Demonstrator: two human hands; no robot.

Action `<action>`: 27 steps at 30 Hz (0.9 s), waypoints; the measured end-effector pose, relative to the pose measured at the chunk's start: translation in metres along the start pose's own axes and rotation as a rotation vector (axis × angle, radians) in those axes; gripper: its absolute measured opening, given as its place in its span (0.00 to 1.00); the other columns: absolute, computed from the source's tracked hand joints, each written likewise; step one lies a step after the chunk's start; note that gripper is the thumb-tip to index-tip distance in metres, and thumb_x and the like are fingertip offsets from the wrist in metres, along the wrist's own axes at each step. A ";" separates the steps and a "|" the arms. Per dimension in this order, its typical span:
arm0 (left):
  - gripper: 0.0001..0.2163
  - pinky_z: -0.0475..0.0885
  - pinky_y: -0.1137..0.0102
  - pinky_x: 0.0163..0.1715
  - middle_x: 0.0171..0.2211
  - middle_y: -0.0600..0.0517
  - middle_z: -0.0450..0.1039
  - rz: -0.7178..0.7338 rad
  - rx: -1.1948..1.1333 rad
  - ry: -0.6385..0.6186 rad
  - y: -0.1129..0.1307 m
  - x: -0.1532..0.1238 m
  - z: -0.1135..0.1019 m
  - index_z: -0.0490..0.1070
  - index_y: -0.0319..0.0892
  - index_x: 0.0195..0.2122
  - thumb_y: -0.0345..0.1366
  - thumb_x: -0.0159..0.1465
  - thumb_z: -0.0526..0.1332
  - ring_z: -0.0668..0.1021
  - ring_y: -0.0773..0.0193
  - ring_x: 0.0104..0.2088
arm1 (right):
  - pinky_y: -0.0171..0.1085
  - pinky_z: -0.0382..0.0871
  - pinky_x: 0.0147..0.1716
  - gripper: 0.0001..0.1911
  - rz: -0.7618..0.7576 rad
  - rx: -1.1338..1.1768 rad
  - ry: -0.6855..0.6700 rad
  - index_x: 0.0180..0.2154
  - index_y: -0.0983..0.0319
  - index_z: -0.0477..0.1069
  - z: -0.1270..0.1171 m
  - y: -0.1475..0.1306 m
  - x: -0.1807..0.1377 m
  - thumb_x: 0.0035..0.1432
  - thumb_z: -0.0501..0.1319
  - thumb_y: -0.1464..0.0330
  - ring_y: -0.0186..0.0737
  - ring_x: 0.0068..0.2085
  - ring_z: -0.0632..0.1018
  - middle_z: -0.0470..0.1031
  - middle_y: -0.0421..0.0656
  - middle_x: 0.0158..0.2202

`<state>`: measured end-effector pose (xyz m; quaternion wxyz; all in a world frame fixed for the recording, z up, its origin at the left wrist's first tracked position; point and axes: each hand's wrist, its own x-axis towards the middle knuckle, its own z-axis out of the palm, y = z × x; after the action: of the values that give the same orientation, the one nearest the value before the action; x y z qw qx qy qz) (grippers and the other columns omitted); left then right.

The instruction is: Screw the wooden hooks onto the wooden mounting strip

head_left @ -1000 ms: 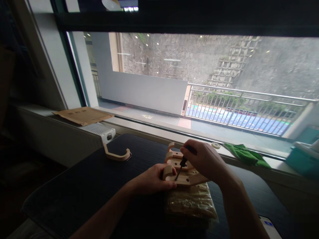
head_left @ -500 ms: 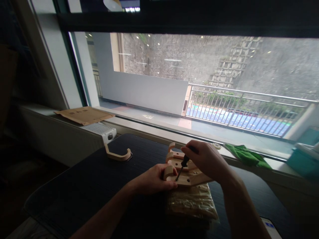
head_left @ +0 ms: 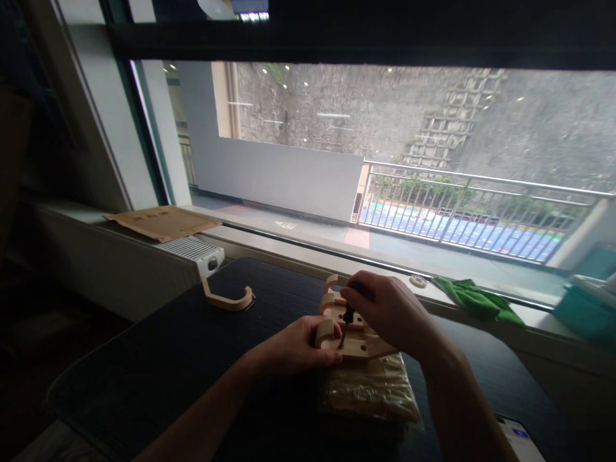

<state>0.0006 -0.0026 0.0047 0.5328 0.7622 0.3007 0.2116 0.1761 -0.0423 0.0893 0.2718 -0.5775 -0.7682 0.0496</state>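
My right hand is closed round the dark handle of a screwdriver. The screwdriver's tip meets a hole near the curled end of the nearest wooden hook. Around that curled end my left hand has its fingers wrapped, gripping the hook. More bent wooden hooks of the same shape lie behind it in a row, partly covered by my right hand. Under the nearest hook is a stack wrapped in clear plastic. Whether a screw sits in the hole is too small to tell.
One loose wooden hook lies on the dark table to the left, with small metal bits beside its tip. On the sill are a brown envelope, a tape roll and a green cloth. A phone lies front right.
My right hand has turned and shifted slightly left, so the screwdriver now stands more upright. Its tip stays at the same hole, and my left hand keeps its place.
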 end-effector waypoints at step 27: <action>0.12 0.61 0.75 0.29 0.27 0.58 0.61 0.015 0.026 -0.001 -0.001 0.001 -0.001 0.68 0.39 0.36 0.39 0.53 0.64 0.64 0.69 0.28 | 0.33 0.54 0.24 0.14 0.065 -0.047 0.013 0.31 0.59 0.72 0.000 0.012 0.003 0.59 0.53 0.58 0.34 0.23 0.68 0.72 0.39 0.22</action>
<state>0.0002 -0.0013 0.0043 0.5213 0.7715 0.2974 0.2110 0.1858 -0.0353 0.0855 0.2615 -0.6087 -0.7482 0.0367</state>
